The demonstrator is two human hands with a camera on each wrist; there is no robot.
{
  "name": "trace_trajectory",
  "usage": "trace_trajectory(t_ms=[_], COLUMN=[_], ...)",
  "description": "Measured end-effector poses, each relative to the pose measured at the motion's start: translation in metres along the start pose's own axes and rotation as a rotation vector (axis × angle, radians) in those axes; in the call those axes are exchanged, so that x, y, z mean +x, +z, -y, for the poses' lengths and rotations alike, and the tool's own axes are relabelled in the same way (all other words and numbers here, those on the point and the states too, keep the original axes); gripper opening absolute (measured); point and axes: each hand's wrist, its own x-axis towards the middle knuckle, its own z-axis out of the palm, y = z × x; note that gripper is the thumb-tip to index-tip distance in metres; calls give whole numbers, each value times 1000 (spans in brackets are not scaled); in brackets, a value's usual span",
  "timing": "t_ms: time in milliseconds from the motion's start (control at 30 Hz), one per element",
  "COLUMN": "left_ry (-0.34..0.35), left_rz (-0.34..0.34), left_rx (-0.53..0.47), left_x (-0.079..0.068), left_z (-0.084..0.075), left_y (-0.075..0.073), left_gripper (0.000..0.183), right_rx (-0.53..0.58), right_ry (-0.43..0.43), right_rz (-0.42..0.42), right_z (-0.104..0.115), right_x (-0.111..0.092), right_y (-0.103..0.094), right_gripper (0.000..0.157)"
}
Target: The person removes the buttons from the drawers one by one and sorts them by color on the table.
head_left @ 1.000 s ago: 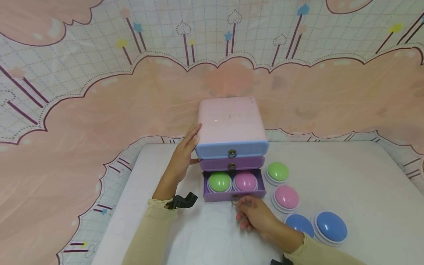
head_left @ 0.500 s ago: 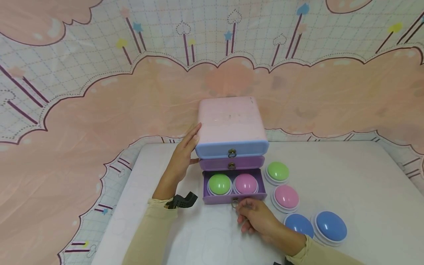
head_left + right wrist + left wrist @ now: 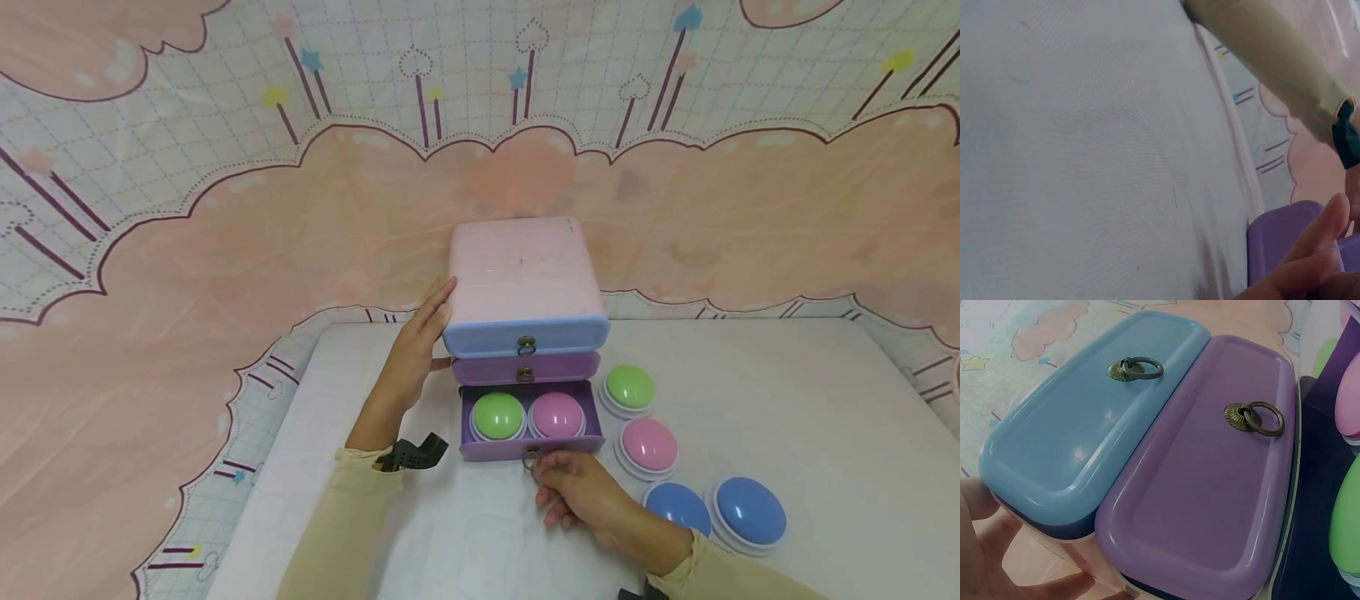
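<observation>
A small drawer cabinet (image 3: 523, 271) has a pink top, a blue top drawer front (image 3: 487, 338) and a purple middle front (image 3: 483, 369). Its purple bottom drawer (image 3: 487, 450) is pulled out, holding a green dome-topped round light (image 3: 498, 415) and a pink one (image 3: 557, 414). Against the cabinet's left side, my left hand (image 3: 408, 358) rests with fingers extended. My right hand (image 3: 581, 490) pinches the right edge of the bottom drawer's brass ring pull (image 3: 531, 460) between thumb and forefinger. In the right wrist view, the fingers (image 3: 1300, 275) hide the ring.
Right of the cabinet on the white table (image 3: 787, 392) lie more domed lights: green (image 3: 630, 387), pink (image 3: 649, 445), and two blue, one (image 3: 677, 507) partly behind my right forearm and another (image 3: 751, 510) farther right. A patterned cloth (image 3: 300, 233) hangs behind the table.
The bottom drawer has come out slightly toward me, along with its two lights. My right hand has shifted a little toward me with it. The left hand stays in place.
</observation>
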Motion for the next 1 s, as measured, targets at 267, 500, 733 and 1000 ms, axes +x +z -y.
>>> trace_trajectory(t_ms=[267, 500, 733, 1000], left_ry=[6, 3, 2, -1], left_rz=[6, 6, 5, 6], left_rx=[-4, -4, -6, 1], left_x=[0, -1, -1, -1], left_z=[-1, -1, -1, -2], left_y=[0, 0, 0, 0], left_gripper=[48, 48, 48, 48], right_rx=[0, 2, -4, -94], right_ry=[4, 6, -30, -114], right_rz=[33, 33, 54, 55], right_z=[-2, 1, 10, 31], right_x=[-2, -4, -10, -19], right_y=[-4, -7, -11, -19], right_gripper=[30, 33, 34, 36])
